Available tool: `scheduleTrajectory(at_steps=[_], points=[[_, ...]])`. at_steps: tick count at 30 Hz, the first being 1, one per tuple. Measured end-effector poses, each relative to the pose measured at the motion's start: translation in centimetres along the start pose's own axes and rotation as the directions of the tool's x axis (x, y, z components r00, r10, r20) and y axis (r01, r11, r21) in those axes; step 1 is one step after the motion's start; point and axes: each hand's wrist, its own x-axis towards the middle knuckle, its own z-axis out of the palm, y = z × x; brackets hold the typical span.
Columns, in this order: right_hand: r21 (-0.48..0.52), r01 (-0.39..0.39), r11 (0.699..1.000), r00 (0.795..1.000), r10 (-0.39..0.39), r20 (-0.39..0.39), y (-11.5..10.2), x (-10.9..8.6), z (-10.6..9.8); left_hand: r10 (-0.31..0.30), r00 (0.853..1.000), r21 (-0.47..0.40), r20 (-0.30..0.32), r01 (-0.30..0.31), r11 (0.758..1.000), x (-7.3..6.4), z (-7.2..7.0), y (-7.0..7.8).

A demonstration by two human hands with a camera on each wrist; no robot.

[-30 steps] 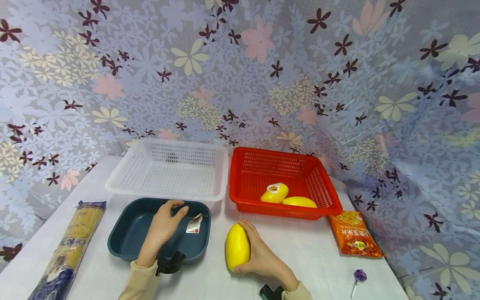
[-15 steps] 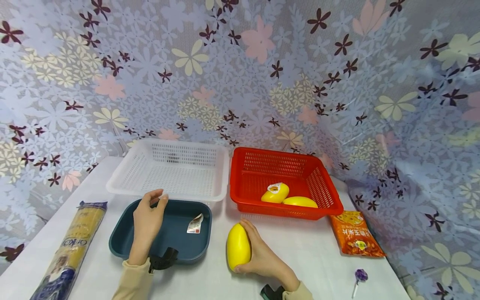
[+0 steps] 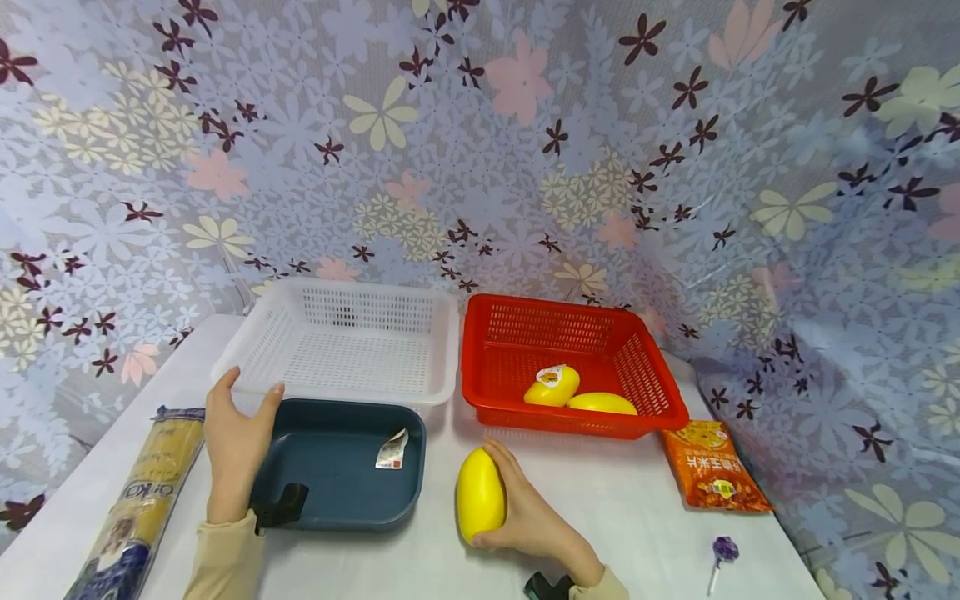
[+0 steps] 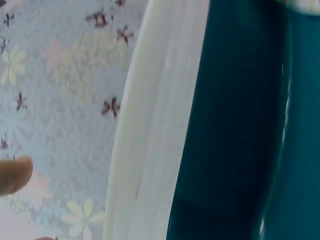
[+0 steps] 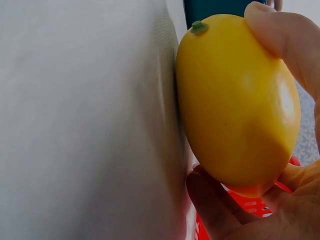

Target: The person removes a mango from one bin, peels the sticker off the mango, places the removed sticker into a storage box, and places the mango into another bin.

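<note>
My right hand [image 3: 531,518] grips a smooth yellow mango [image 3: 480,497] at the front middle of the table, thumb at one end and fingers at the other. In the right wrist view the mango [image 5: 237,100] shows a small green stem nub, right at the white cloth. My left hand [image 3: 236,446] holds nothing; its thumb and fingers are spread apart over the left end of the dark teal tub [image 3: 341,492]. A crumpled white label [image 3: 392,450] lies in the tub. Only a fingertip [image 4: 17,175] of that hand shows clearly in the left wrist view.
Behind the tub stands a white basket [image 3: 352,392]. A red basket [image 3: 573,421] holds two more mangoes [image 3: 602,404]. A pasta pack [image 3: 142,500] lies far left. An orange snack bag [image 3: 712,467] and a purple lollipop [image 3: 724,550] lie on the right.
My left hand has moved left across the tub to its left end, and its thumb and fingers have spread wider. My right hand stays on the mango in the same place.
</note>
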Motion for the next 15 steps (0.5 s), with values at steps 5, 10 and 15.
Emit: scheduleTrajectory(at_steps=[5,10,15], points=[[0.001,0.001,1.0,1.0,-0.001,-0.01,0.1,0.1,0.1,0.042,0.999,0.062,0.006,-0.043,0.997,1.6,-1.4,-1.4],[0.005,-0.008,1.0,1.0,0.007,0.01,-0.1,0.2,0.3,0.033,0.997,0.098,0.072,-0.04,0.994,2.9,-2.4,-2.7],[0.007,-0.014,1.0,1.0,0.014,0.018,-0.4,0.2,0.0,0.008,0.993,0.117,0.12,-0.022,0.993,3.8,-2.5,-3.4]])
